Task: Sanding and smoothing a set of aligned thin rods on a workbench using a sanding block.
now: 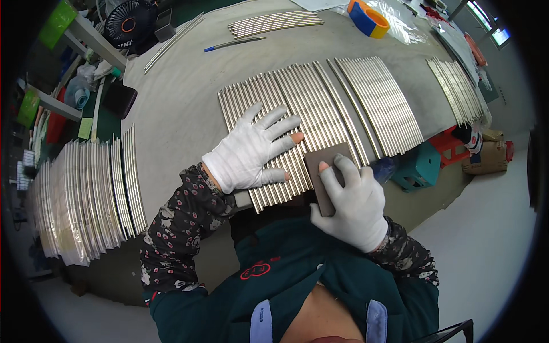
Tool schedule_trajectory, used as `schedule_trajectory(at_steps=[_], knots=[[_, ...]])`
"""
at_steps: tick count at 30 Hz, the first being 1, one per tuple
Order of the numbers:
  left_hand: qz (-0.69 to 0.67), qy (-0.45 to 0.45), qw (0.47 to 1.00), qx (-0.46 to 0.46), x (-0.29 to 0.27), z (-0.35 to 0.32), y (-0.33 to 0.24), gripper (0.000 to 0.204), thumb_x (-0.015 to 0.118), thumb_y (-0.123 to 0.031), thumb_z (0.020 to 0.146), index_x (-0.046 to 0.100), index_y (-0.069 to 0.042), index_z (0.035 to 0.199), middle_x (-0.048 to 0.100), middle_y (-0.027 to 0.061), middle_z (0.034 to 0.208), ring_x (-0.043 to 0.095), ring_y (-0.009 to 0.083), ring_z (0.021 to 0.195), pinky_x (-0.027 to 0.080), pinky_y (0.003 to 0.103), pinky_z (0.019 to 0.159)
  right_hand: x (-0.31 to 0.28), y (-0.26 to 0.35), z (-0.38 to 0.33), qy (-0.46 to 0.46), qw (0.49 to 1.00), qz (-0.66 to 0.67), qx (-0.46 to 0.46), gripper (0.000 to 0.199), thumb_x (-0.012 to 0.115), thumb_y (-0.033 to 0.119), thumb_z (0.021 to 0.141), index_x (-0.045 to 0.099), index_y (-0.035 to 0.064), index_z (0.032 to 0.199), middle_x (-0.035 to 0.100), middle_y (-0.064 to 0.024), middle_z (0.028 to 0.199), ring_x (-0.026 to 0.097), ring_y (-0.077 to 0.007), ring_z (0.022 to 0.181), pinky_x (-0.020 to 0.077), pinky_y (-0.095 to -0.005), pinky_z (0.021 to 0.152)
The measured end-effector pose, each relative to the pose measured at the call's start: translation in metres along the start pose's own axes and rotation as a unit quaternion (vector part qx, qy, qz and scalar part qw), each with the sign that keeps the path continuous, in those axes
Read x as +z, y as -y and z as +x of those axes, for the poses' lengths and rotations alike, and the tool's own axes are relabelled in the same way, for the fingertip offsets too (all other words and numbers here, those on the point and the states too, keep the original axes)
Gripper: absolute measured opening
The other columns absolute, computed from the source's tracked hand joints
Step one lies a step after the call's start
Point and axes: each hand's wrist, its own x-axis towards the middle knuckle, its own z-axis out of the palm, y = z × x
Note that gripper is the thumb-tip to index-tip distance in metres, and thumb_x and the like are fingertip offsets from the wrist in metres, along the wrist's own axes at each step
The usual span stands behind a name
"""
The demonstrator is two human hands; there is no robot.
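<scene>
A row of shiny metal rods (309, 86) lies side by side on the grey-covered table in front of me. My left hand (251, 151), in a white glove with some fingertips bare, rests flat on these rods with its fingers spread. My right hand (353, 200), gloved the same way, grips a flat brown-grey sanding block (327, 171). The block lies over the near right ends of the rods, and its underside is hidden. To the right of the row are a few separate rods (354, 108) and another closely laid group of rods (382, 106).
Bundled rods in clear plastic (77, 200) lie at the left edge. More rods (454, 91) sit at the far right, others (274, 24) at the back. A blue pen (234, 44), an orange-and-blue tape roll (369, 20) and a black fan (130, 24) are beyond. A teal stool (417, 167) stands below.
</scene>
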Motion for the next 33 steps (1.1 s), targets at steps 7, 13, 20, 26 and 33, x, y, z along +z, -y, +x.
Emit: schedule_trajectory(at_steps=[7,13,20,26,33], knots=[[-0.013,0.005,1.0,-0.005,0.002,0.0,0.001,0.079,0.039,-0.072,0.082,0.043,-0.013,0.135,0.037,0.0138,0.145,0.03,0.0365,0.136,0.019,0.062,0.107,-0.008,-0.005,-0.007,0.031,0.999,0.013,-0.028,0.062,0.076,0.028,0.055,0.06,0.0074,0.112,0.053,-0.012,0.113,0.054,-0.0279,0.081,0.0501,-0.035,0.064],[-0.011,0.005,1.0,-0.006,0.002,-0.003,0.002,0.08,0.041,-0.072,0.081,0.044,-0.012,0.134,0.036,0.014,0.146,0.029,0.0367,0.136,0.019,0.063,0.107,-0.007,-0.005,-0.012,0.029,0.999,0.019,-0.038,0.063,0.076,0.028,0.052,0.062,0.007,0.11,0.054,-0.0125,0.112,0.054,-0.0273,0.077,0.05,-0.0348,0.062],[-0.006,-0.002,1.0,0.0,0.0,0.001,0.004,0.078,0.044,-0.07,0.081,0.044,-0.013,0.134,0.036,0.014,0.145,0.03,0.0368,0.136,0.019,0.062,0.107,0.004,-0.004,0.004,-0.024,0.999,0.011,-0.019,0.065,0.076,0.028,0.052,0.061,0.0066,0.111,0.054,-0.0125,0.111,0.054,-0.0271,0.078,0.0491,-0.0367,0.061],[-0.005,0.017,1.0,-0.002,0.002,-0.004,0.004,0.079,0.04,-0.071,0.082,0.041,-0.015,0.138,0.034,0.0144,0.147,0.028,0.0369,0.137,0.018,0.062,0.108,-0.025,-0.018,-0.029,-0.01,0.996,0.073,-0.055,0.063,0.076,0.027,0.053,0.061,0.0091,0.111,0.054,-0.011,0.111,0.052,-0.0249,0.071,0.0494,-0.0346,0.058],[-0.004,0.031,0.999,-0.004,-0.001,-0.002,0.001,0.079,0.039,-0.072,0.083,0.04,-0.017,0.139,0.036,0.0142,0.146,0.029,0.0372,0.136,0.018,0.061,0.108,-0.007,-0.01,-0.019,0.002,0.997,0.069,-0.02,0.068,0.077,0.025,0.049,0.059,0.0081,0.113,0.053,-0.0124,0.113,0.053,-0.0287,0.079,0.048,-0.0373,0.063]])
